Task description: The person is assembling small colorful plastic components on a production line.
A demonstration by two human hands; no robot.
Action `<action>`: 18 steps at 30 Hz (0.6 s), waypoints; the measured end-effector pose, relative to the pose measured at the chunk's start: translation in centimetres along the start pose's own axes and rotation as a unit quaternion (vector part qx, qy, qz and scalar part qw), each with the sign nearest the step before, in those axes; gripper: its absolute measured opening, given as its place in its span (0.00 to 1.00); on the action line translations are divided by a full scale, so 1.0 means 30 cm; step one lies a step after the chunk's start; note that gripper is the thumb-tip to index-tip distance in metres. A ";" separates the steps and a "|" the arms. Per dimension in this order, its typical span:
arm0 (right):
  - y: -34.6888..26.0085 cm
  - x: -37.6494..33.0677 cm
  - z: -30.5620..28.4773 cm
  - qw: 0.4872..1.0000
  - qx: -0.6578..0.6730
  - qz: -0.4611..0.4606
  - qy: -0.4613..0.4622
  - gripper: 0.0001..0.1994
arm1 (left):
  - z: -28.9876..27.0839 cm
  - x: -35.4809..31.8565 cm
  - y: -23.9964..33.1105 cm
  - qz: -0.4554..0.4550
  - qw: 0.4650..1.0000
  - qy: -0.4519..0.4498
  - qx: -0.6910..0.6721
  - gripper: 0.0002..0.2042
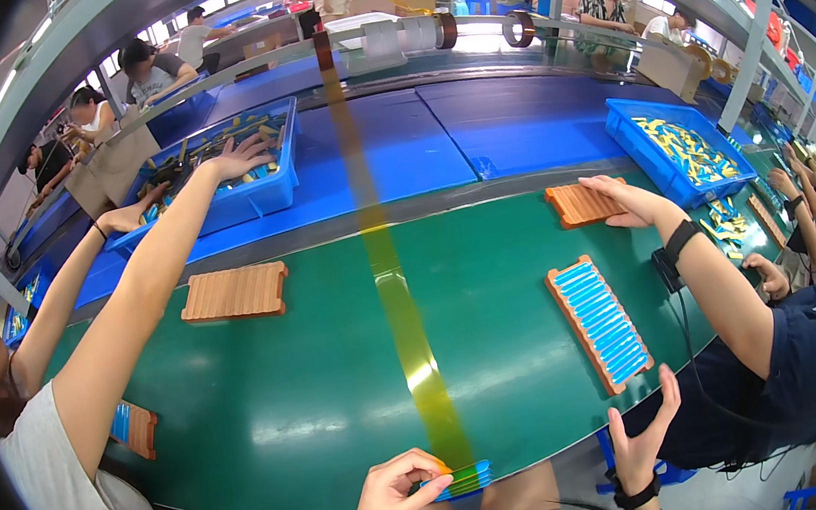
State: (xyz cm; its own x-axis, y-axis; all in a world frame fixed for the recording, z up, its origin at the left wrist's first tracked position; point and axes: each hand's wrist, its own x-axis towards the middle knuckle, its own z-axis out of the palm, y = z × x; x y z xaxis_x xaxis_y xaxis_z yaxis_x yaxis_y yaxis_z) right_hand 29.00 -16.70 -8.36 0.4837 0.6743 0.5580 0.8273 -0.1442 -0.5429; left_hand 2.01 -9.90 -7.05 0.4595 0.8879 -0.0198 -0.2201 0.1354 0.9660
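My left hand (392, 496) is at the near edge of the green conveyor belt (322, 386), pinching a small flat blue piece (464, 478) where the end of a long translucent yellow tape strip (394, 287) meets it. My right hand (646, 426) is raised with its fingers spread and holds nothing. It hovers just below an orange tray (600, 322) filled with rows of blue pieces.
A person on the left reaches into a blue bin (265, 193) of parts, beside an empty orange tray (235, 292). A person on the right touches another orange tray (581, 203) near a second blue bin (683, 150). Tape rolls (517, 29) hang on a rail behind.
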 end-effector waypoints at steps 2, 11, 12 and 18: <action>0.014 0.043 -0.017 0.997 0.016 0.042 -0.055 0.45 | 0.000 0.006 0.005 0.005 1.000 0.004 0.012 0.03; 0.071 0.152 -0.017 0.982 0.062 -0.016 -0.177 0.47 | 0.001 -0.003 -0.010 0.020 1.000 0.018 0.007 0.03; 0.062 0.142 -0.013 0.983 0.077 -0.008 -0.165 0.46 | 0.000 -0.007 -0.008 0.025 0.999 0.019 0.007 0.03; -0.054 -0.013 -0.024 0.977 0.089 -0.033 -0.193 0.47 | -0.013 -0.049 -0.005 0.109 0.992 0.056 0.027 0.04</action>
State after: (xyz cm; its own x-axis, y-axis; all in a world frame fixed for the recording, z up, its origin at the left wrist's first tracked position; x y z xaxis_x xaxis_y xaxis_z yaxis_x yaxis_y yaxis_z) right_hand 27.67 -17.25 -7.25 0.2593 0.9057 0.3355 0.7731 0.0136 -0.6342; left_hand 1.02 -11.05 -7.26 0.3073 0.9369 0.1667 -0.2557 -0.0875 0.9628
